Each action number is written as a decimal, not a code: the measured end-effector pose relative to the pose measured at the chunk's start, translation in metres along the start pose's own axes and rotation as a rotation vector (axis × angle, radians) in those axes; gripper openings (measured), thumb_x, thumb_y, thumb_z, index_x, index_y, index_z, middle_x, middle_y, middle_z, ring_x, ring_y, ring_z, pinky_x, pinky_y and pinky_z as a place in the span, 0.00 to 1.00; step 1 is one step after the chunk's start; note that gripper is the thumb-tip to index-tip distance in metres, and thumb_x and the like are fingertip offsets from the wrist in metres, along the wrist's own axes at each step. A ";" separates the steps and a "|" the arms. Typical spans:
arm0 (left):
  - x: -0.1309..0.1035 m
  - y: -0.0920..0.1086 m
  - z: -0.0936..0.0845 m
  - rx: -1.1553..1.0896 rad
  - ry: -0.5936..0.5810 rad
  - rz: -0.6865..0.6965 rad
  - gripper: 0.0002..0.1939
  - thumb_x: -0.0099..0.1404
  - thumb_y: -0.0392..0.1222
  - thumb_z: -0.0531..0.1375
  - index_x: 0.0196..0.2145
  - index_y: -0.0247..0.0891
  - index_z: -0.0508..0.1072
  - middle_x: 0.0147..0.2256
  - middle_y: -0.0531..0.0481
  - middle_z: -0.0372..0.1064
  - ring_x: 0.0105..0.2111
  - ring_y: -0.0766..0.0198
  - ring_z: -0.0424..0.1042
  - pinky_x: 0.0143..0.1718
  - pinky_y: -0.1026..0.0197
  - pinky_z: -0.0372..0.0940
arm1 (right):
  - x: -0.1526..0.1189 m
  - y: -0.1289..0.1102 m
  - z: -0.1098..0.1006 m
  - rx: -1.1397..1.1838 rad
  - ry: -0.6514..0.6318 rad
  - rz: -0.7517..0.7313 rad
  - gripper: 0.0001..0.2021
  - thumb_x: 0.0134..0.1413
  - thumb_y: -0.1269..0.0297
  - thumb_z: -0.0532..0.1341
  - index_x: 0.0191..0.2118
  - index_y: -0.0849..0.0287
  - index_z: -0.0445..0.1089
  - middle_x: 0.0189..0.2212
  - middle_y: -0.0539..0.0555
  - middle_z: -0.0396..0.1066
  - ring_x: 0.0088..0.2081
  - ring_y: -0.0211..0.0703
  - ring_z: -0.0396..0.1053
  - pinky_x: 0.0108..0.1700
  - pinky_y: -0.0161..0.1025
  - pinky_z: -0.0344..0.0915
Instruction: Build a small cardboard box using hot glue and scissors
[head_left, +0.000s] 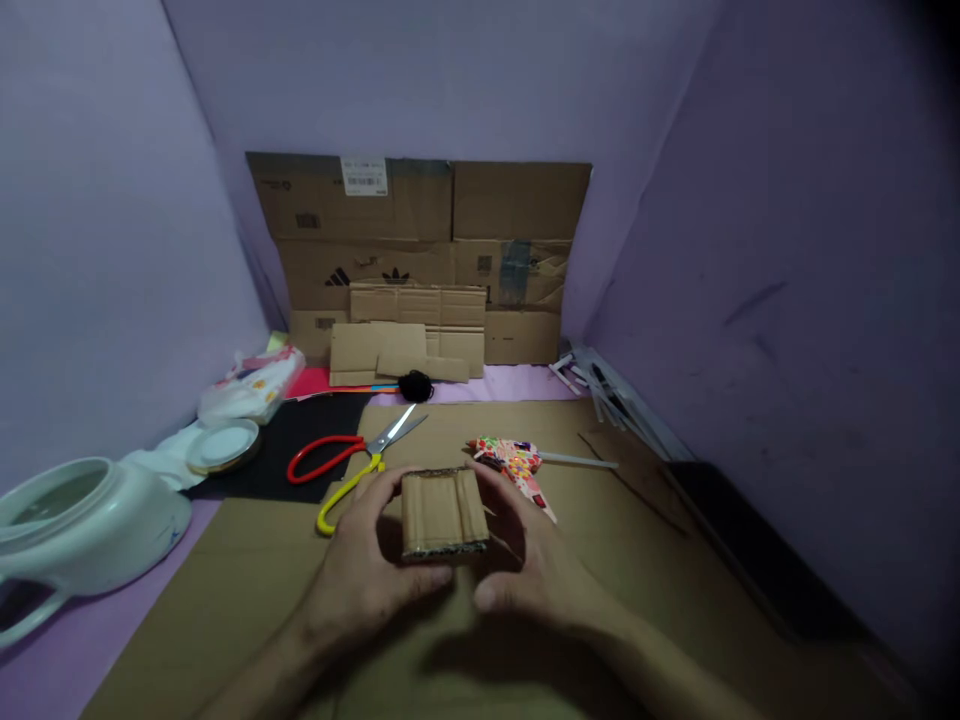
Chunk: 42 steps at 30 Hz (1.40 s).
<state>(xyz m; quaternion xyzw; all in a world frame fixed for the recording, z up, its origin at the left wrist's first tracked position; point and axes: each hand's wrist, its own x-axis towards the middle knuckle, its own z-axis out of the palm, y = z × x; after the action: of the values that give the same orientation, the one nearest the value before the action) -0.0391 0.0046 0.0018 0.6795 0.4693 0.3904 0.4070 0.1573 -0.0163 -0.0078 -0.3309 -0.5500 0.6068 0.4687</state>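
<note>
A small block of folded cardboard [444,512] with dark corrugated edges is held up between both hands. My left hand [367,550] curves round its left side, thumb along the near edge. On the opposite side my right hand [532,550] grips it with fingers behind and thumb in front. Just beyond the left hand lie scissors [375,447] with one red and one yellow handle, blades apart. A floral-patterned glue gun [514,458] with a clear glue stick [577,460] in its back rests beyond the right hand.
A large cardboard sheet [262,600] covers the work surface. At left stand a pale ceramic teapot [142,530] and a round lid [223,443]. Cardboard pieces [379,350] and black yarn [415,386] are at the back; glue sticks [611,395] and a dark flat object [750,540] line the right.
</note>
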 end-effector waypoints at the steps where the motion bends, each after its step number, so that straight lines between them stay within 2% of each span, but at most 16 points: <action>1: -0.001 0.000 0.001 0.053 0.018 0.014 0.38 0.42 0.48 0.71 0.50 0.38 0.65 0.49 0.41 0.67 0.49 0.42 0.69 0.50 0.41 0.64 | 0.000 0.001 0.002 -0.031 0.023 -0.009 0.52 0.24 0.47 0.75 0.59 0.54 0.54 0.60 0.63 0.58 0.60 0.60 0.60 0.61 0.54 0.54; 3: -0.003 0.001 0.005 0.102 0.014 0.046 0.36 0.43 0.49 0.70 0.49 0.39 0.65 0.48 0.42 0.67 0.48 0.43 0.69 0.49 0.42 0.64 | -0.001 0.002 0.004 -0.077 0.063 0.004 0.50 0.24 0.50 0.76 0.57 0.54 0.54 0.57 0.64 0.61 0.58 0.60 0.62 0.59 0.54 0.56; 7: -0.008 0.003 0.009 0.162 0.000 0.115 0.35 0.43 0.46 0.71 0.49 0.41 0.65 0.47 0.44 0.67 0.46 0.47 0.70 0.46 0.47 0.67 | -0.003 0.001 0.006 -0.101 0.088 0.031 0.42 0.27 0.61 0.76 0.52 0.54 0.57 0.49 0.62 0.68 0.50 0.57 0.70 0.49 0.51 0.68; 11: -0.011 0.005 0.008 0.143 -0.018 0.147 0.39 0.42 0.40 0.71 0.52 0.43 0.61 0.48 0.45 0.66 0.47 0.49 0.69 0.48 0.48 0.67 | -0.006 -0.001 0.005 -0.149 0.069 -0.058 0.36 0.29 0.73 0.73 0.48 0.51 0.59 0.45 0.55 0.69 0.46 0.52 0.72 0.44 0.45 0.70; 14: -0.013 0.010 0.007 0.150 -0.043 0.181 0.34 0.43 0.37 0.70 0.48 0.44 0.63 0.46 0.47 0.67 0.46 0.51 0.70 0.46 0.51 0.67 | -0.008 -0.002 0.003 -0.215 0.033 -0.120 0.37 0.28 0.76 0.72 0.48 0.49 0.61 0.46 0.52 0.66 0.44 0.48 0.71 0.44 0.40 0.69; 17: -0.014 0.014 0.008 0.174 -0.038 0.218 0.31 0.44 0.34 0.68 0.46 0.44 0.63 0.45 0.48 0.67 0.45 0.52 0.70 0.45 0.53 0.68 | -0.009 -0.002 0.002 -0.187 -0.017 -0.143 0.38 0.27 0.70 0.75 0.49 0.47 0.62 0.47 0.50 0.63 0.45 0.46 0.69 0.44 0.38 0.68; 20: -0.016 0.013 0.009 0.133 -0.055 0.237 0.32 0.43 0.33 0.67 0.46 0.44 0.62 0.44 0.49 0.65 0.43 0.54 0.71 0.43 0.55 0.68 | -0.010 0.000 0.003 -0.171 -0.036 -0.181 0.35 0.29 0.65 0.74 0.49 0.47 0.63 0.45 0.50 0.62 0.45 0.46 0.67 0.44 0.38 0.67; 25: -0.017 0.004 0.012 0.093 -0.018 0.344 0.34 0.40 0.29 0.67 0.44 0.46 0.62 0.44 0.51 0.64 0.45 0.55 0.69 0.45 0.57 0.64 | -0.009 0.010 0.007 -0.279 0.046 -0.333 0.31 0.31 0.66 0.71 0.46 0.49 0.64 0.41 0.51 0.62 0.41 0.45 0.66 0.39 0.36 0.67; 28: -0.016 0.001 0.014 0.059 -0.004 0.393 0.35 0.38 0.30 0.68 0.44 0.45 0.62 0.43 0.52 0.64 0.44 0.55 0.68 0.45 0.58 0.63 | -0.006 0.016 0.005 -0.330 0.071 -0.413 0.30 0.32 0.60 0.72 0.46 0.50 0.65 0.41 0.52 0.64 0.41 0.47 0.67 0.38 0.36 0.66; 33: -0.014 0.002 0.017 -0.005 0.088 0.495 0.25 0.44 0.29 0.60 0.41 0.45 0.65 0.38 0.53 0.67 0.40 0.58 0.69 0.42 0.58 0.62 | -0.004 0.031 -0.003 -0.403 0.144 -0.533 0.26 0.35 0.52 0.70 0.43 0.55 0.68 0.38 0.56 0.68 0.41 0.51 0.68 0.39 0.40 0.68; 36: -0.015 0.003 0.017 -0.014 0.090 0.515 0.23 0.45 0.31 0.59 0.41 0.45 0.66 0.38 0.52 0.68 0.41 0.57 0.69 0.42 0.56 0.62 | -0.004 0.037 -0.006 -0.412 0.135 -0.531 0.30 0.31 0.51 0.72 0.44 0.54 0.69 0.39 0.57 0.69 0.42 0.52 0.68 0.40 0.42 0.68; 39: -0.015 0.003 0.018 -0.023 0.111 0.504 0.20 0.46 0.32 0.58 0.39 0.43 0.67 0.37 0.51 0.69 0.40 0.56 0.70 0.42 0.55 0.63 | -0.004 0.034 -0.005 -0.422 0.131 -0.527 0.32 0.28 0.49 0.73 0.44 0.53 0.69 0.39 0.57 0.69 0.41 0.53 0.69 0.41 0.43 0.68; 42: -0.016 0.004 0.020 -0.020 0.157 0.476 0.18 0.47 0.32 0.57 0.38 0.42 0.67 0.36 0.50 0.69 0.39 0.55 0.70 0.41 0.54 0.63 | -0.003 0.024 -0.001 -0.425 0.134 -0.545 0.29 0.33 0.45 0.70 0.43 0.53 0.70 0.37 0.57 0.69 0.40 0.53 0.69 0.39 0.43 0.68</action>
<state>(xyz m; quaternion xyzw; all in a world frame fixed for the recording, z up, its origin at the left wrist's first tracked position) -0.0237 -0.0147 -0.0043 0.7342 0.3222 0.5318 0.2726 0.1547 -0.0175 -0.0319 -0.3012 -0.7001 0.3086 0.5691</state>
